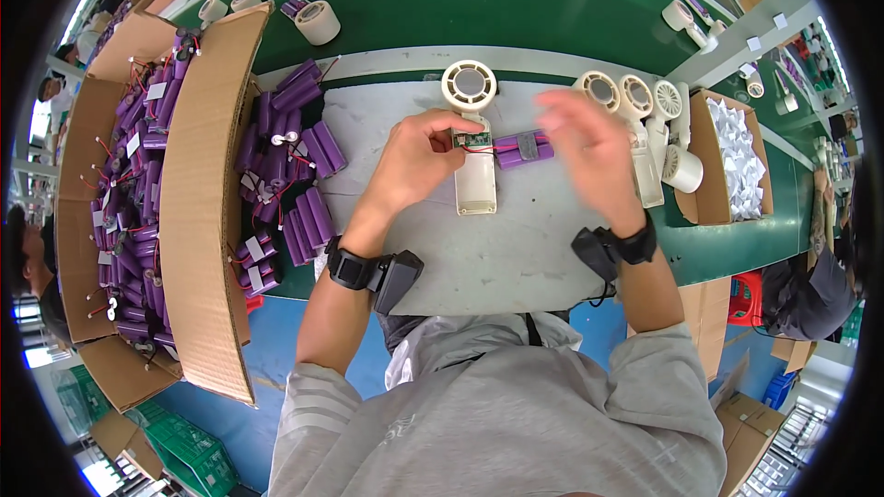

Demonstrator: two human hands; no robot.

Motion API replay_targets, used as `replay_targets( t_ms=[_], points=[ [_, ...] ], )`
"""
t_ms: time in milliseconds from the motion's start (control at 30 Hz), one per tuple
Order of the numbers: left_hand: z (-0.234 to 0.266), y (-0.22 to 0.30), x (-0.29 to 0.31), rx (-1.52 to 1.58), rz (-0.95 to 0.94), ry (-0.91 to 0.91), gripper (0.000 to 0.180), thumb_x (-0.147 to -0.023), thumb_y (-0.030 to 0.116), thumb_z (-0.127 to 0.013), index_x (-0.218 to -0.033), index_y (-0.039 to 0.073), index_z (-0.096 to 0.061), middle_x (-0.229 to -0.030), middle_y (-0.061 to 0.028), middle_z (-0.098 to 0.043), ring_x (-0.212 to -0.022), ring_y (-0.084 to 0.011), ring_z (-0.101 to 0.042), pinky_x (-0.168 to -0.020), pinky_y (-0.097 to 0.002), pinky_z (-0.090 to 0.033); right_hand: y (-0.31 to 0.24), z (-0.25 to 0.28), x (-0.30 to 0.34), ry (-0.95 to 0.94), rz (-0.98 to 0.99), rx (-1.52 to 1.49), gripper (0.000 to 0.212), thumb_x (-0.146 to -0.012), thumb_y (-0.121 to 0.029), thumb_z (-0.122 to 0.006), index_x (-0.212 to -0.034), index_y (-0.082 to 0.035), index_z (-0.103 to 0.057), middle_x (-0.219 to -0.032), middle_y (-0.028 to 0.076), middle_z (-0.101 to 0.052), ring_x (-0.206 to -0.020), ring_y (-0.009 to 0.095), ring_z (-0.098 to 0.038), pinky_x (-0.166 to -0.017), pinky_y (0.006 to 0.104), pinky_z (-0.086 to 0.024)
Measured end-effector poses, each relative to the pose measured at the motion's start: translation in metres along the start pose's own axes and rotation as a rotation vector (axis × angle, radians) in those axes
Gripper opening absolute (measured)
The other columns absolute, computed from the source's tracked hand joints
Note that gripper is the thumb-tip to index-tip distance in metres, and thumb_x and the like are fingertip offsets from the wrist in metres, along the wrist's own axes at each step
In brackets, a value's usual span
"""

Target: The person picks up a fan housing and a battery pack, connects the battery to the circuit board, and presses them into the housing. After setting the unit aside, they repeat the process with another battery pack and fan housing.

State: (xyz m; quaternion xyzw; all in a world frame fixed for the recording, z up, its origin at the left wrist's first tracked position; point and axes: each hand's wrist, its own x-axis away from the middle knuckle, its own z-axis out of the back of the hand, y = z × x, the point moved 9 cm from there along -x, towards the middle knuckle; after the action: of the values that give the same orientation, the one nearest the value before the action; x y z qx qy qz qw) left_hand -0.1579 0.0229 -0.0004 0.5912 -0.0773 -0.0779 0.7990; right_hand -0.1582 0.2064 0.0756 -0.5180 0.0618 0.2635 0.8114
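- The person stands at a grey work mat (516, 248) laid on the near edge of the green bench (479, 0).
- An opened handheld fan (472, 143), cream-coloured, lies near the middle of the mat, its round head toward the far edge and its handle toward the person.
- The left hand (419, 158) rests on the fan's handle, fingertips pinched at the small green circuit board (471, 139) inside the open shell.
- A purple battery pack (525, 148) lies just right of the board, joined to it by thin red wire.
- The right hand (589, 149) hovers over the right end of the battery pack (it is blurred, so I cannot tell whether it grips anything; the fingers look loosely spread).
- Both wrists carry black bands with small black devices attached.
- A heap of loose purple batteries (290, 170) lies along the left edge of the mat.
- A large cardboard box (207, 193) at the left end of the bench is filled with more of the same.
- Several finished fans (645, 120) lie in a row at the mat's right edge, beside a smaller carton (700, 179) of white parts.
- Tape rolls (318, 21) sit toward the far left of the bench.
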Motion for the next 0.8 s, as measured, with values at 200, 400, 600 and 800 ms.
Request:
replay_targets(
  t_ms=[200,400,600,800],
  points=[
    [0.0,-0.001,-0.002,0.084,-0.068,0.037,0.034,-0.074,-0.007,-0.061,-0.104,0.006,-0.072,-0.078,-0.0022,-0.064,-0.064,-0.0078,-0.053,-0.061,-0.0247,-0.047,-0.001,-0.047,0.009,-0.195,0.276,0.353,0.037,-0.082,0.003,-0.06,-0.118,-0.005,-0.056,-0.107,0.012,-0.063,-0.082,0.014,-0.062,-0.075,0.0274,-0.049],
    [0.003,0.013,0.002,0.03,-0.067,-0.002,0.038,-0.074,-0.007,-0.063,-0.109,0.007,-0.072,-0.082,-0.003,-0.065,-0.066,-0.0088,-0.054,-0.064,-0.0251,-0.048,0.011,-0.054,0.017,-0.522,-0.05,0.051,0.036,-0.083,0.004,-0.058,-0.118,-0.003,-0.055,-0.102,0.012,-0.061,-0.076,0.014,-0.065,-0.062,0.0276,-0.05],
    [0.001,0.018,0.003,-0.006,-0.123,-0.033,0.038,-0.073,-0.003,-0.072,-0.11,0.007,-0.072,-0.086,-0.0045,-0.067,-0.069,-0.0102,-0.057,-0.067,-0.0255,-0.048,0.003,-0.064,0.025,-0.611,-0.51,-0.638,0.055,-0.082,0.0,-0.061,-0.134,-0.005,-0.042,-0.109,0.013,-0.059,-0.08,0.02,-0.067,-0.065,0.0309,-0.055],
    [0.002,0.027,0.003,-0.069,-0.146,-0.031,0.037,-0.073,0.0,-0.075,-0.109,0.007,-0.072,-0.088,-0.0065,-0.067,-0.072,-0.0127,-0.06,-0.067,-0.0274,-0.049,-0.013,-0.068,0.033,-0.705,-0.47,-1.016,0.077,-0.077,-0.003,-0.068,-0.144,-0.007,-0.03,-0.122,0.012,-0.052,-0.098,0.025,-0.064,-0.078,0.0357,-0.057]
  ],
)
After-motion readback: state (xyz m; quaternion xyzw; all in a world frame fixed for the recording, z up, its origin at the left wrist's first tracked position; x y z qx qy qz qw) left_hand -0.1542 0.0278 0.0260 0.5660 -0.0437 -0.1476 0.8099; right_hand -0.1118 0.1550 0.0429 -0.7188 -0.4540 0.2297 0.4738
